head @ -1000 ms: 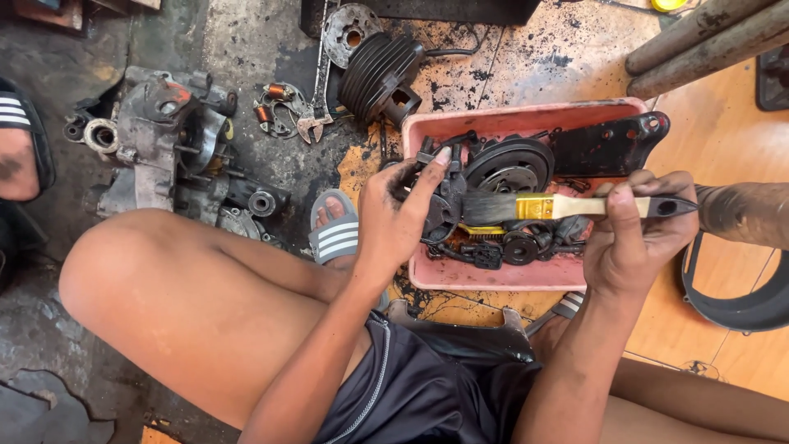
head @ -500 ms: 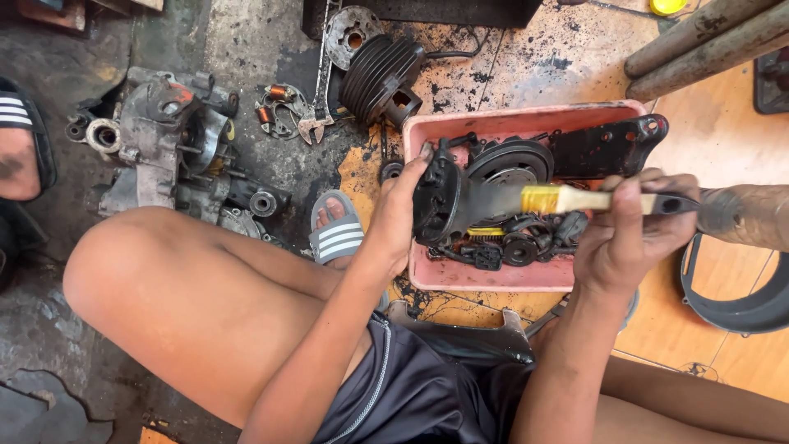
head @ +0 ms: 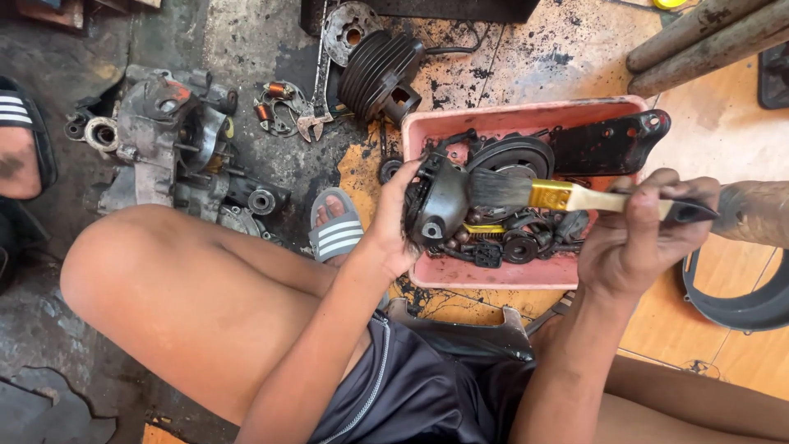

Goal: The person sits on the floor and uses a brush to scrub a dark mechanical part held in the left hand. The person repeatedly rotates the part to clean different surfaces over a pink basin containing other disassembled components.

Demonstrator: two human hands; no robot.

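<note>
the left hand (head: 393, 222) had tipped its gripped round black engine part (head: 440, 201) more upright over the pink tray (head: 493, 275), so the paintbrush (head: 567, 196) clenched in the right hand (head: 637, 238) now met its face, further into the scrubbing.

greasy engine part and paintbrush at the frame's centre

the black rounded part (head: 438, 205) is tilting over the pink tray's left edge; the yellow-ferruled brush (head: 567, 196) is lying level, bristles touching it.

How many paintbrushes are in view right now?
1. The paintbrush lies across the pink tray, gripped by the right hand, with its bristles against the dark engine part that the left hand holds. Others could be hidden among the greasy parts.
</note>
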